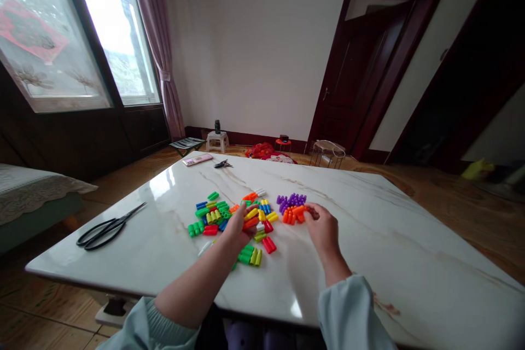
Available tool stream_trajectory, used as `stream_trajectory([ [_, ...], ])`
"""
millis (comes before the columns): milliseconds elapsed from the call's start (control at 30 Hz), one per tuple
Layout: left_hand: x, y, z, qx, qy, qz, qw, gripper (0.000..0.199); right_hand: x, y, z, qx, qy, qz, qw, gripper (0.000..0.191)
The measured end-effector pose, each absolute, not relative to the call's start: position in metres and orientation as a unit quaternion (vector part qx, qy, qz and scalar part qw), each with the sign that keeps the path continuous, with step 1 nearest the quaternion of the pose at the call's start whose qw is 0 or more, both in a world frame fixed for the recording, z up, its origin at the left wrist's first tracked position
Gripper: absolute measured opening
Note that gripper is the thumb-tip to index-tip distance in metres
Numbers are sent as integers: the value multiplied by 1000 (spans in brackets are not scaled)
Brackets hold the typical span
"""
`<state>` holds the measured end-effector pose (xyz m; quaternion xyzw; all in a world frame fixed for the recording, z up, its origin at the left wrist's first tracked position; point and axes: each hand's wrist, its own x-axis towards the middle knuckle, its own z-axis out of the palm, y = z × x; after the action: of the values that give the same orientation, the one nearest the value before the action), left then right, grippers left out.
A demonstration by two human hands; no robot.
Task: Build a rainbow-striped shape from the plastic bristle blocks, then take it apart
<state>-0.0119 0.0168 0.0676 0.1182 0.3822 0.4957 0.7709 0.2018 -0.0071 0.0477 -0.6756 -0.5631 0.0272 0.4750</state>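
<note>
Colourful plastic building pieces, shaped like joined bullets, lie in a loose pile (213, 213) on a white marble-patterned table (394, 229). My left hand (238, 224) is over the pile's right side, its fingers closed around an orange piece (250, 222), with a yellow piece (251, 214) against it. My right hand (322, 225) pinches an orange piece (301, 211) at the right end of a small orange group (289, 215). Directly behind that group sits a cluster of purple pieces (292, 200). Single red pieces (269, 244) and green ones (246, 254) lie nearer to me.
Black-handled scissors (109, 229) lie at the table's left. Toward the far edge are a pink phone (197, 159) and a small dark plier-like tool (222, 164). Beyond the table stand a white stool (217, 141) and a round-topped stool (328, 149).
</note>
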Motion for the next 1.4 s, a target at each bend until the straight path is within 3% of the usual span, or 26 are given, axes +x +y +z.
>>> stream_trajectory([
  [133,-14,19,69,76,383,510,766,31,222,-5,35,-800,-537,42,264,27],
  [267,-9,21,66,86,390,538,742,21,223,0,23,-823,-529,58,196,24],
  [500,-6,21,61,104,380,564,726,35,226,3,9,-802,-551,58,222,15],
  [800,-3,20,61,130,394,544,730,32,225,20,-9,-773,-553,18,310,18],
  [1100,-2,20,60,140,402,533,731,29,226,27,-18,-740,-544,55,391,18],
  [1400,1,16,64,123,412,512,743,31,216,13,3,-804,-511,26,302,9],
])
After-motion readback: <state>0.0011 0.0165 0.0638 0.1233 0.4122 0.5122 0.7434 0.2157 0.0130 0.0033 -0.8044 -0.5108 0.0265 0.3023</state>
